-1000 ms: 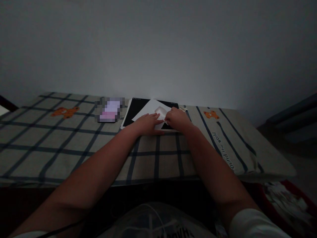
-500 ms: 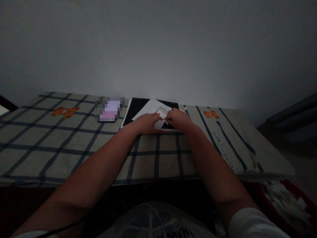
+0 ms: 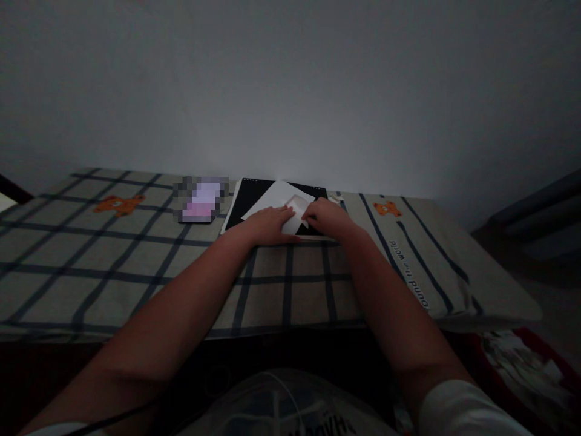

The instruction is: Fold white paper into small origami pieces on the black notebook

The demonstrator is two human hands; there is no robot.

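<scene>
A white sheet of paper (image 3: 276,197) lies slantwise on a flat black pad (image 3: 236,209) against the wall. My left hand (image 3: 271,225) rests on the sheet with its fingers stretched out and the thumb apart. Beside it, my right hand (image 3: 324,215) pinches the right-hand part of the paper, where a raised, folded flap (image 3: 297,204) shows between the hands. Its fingertips are partly hidden, but paper edges show at them. Pale sheets stick out from under the black pad at its left side.
A phone with a lit, blurred screen (image 3: 202,200) lies to the left. A small pale scrap (image 3: 336,198) sits behind my right hand. The checked tablecloth (image 3: 263,290) covers the table. Below on the right stands a red container (image 3: 540,345) with pale items.
The fingers of my left hand have shifted slightly on the paper, and the flap between the hands looks a little changed in shape. Otherwise the scene stays the same.
</scene>
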